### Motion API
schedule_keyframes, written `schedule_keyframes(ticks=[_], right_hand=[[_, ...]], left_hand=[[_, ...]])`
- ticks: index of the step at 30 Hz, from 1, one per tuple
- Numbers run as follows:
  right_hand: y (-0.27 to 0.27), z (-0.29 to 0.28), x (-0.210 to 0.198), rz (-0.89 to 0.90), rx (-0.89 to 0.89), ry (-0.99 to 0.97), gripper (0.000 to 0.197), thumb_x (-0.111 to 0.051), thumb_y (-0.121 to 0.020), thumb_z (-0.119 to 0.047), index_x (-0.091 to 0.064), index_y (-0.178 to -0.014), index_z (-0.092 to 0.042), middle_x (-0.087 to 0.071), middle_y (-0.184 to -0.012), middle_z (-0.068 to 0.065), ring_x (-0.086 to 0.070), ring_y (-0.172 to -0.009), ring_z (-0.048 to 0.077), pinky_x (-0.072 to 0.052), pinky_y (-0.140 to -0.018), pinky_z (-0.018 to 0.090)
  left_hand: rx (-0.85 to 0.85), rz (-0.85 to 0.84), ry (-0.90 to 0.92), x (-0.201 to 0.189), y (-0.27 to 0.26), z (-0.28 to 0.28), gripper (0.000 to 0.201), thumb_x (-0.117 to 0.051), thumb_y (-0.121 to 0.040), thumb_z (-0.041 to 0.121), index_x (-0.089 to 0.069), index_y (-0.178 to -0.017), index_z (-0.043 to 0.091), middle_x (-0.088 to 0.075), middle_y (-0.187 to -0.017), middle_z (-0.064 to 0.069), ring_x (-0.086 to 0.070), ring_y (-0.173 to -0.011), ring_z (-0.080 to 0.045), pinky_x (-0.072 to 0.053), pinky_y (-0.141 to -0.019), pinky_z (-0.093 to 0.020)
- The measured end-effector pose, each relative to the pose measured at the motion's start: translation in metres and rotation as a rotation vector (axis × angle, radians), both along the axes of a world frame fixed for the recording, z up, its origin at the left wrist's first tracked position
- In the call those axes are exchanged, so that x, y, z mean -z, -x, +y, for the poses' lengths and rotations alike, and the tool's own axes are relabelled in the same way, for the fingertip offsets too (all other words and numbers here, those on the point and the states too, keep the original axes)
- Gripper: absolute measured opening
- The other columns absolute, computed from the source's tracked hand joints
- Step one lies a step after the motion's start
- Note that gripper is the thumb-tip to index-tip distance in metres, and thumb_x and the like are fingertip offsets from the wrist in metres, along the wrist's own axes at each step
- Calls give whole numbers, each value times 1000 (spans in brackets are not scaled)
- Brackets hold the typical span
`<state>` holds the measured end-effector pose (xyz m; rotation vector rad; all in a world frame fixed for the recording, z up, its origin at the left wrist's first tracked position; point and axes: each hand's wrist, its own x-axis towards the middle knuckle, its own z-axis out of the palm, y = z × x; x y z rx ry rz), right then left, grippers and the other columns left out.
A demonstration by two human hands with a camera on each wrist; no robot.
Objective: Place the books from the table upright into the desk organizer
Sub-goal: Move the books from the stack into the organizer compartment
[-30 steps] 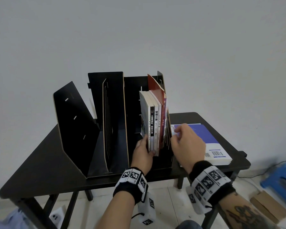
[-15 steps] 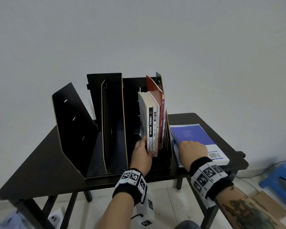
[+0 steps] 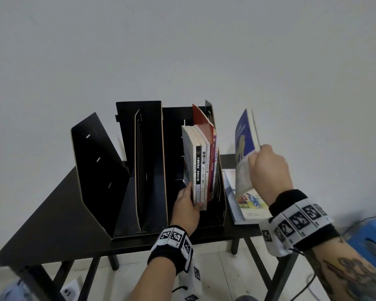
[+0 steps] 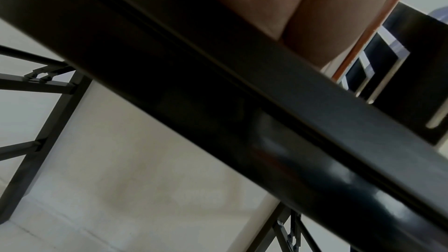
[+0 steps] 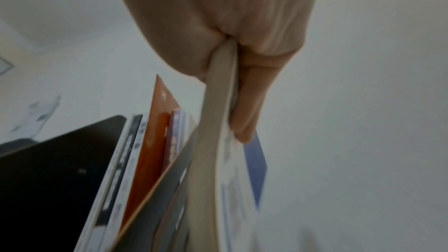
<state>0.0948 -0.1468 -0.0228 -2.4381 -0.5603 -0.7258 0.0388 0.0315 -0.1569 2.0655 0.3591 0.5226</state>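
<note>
Your right hand (image 3: pixel 269 170): pinches the blue book (image 3: pixel 244 135) by its lower edge, upright in the air over the right end of the table (image 3: pixel 52 213), just right of the desk organizer (image 3: pixel 139 127).
Your left hand (image 3: pixel 186 205): thumb and fingers clasp the standing books (image 3: pixel 201 161) in the rightmost compartment.
Illustrated book (image 3: pixel 248 205): flat by the table's right edge.

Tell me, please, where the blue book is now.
Head view: the right hand grips the blue book in the air, just right of the desk organizer, above the illustrated book lying flat.
</note>
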Motion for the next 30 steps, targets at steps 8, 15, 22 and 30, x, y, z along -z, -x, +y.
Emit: schedule_keyframes(ticks=[8,15,22,30], right_hand=[[28,8,-50,-78,-64,-483,32,-30,-103,-25,-38,-126,-5,-52,-85,4,-43,-71,26,-31,-66,33],[51,27,-56,-144,-330,-733,32,-40,-102,-22,-34,-130,-8,-62,-102,-4,-57,-66,2,-40,-56,2],[62,45,-44,-25,-427,-580,28,-62,-88,-17,-38,-104,-15,-69,-82,3,-65,-66,21,-50,-56,29],[68,61,-20,15,-405,-523,27,-62,-88,-15,-36,-96,-9,-63,-77,-1,-62,-68,30,-51,-57,32]], left_hand=[[-13,7,-12,0,0,0,67,-61,-91,1,-40,-149,27,-49,-136,3,-48,-115,-4,-35,-99,-16],[-13,0,-18,-2,1,-1,66,-61,-92,2,-39,-149,25,-49,-137,4,-45,-110,1,-33,-98,-13],[-22,9,-10,0,0,0,65,-61,-92,3,-39,-150,21,-48,-139,1,-50,-116,-7,-33,-99,-13],[-18,47,-16,0,-1,0,66,-61,-92,6,-36,-152,19,-45,-143,-2,-50,-127,-17,-34,-104,-18]])
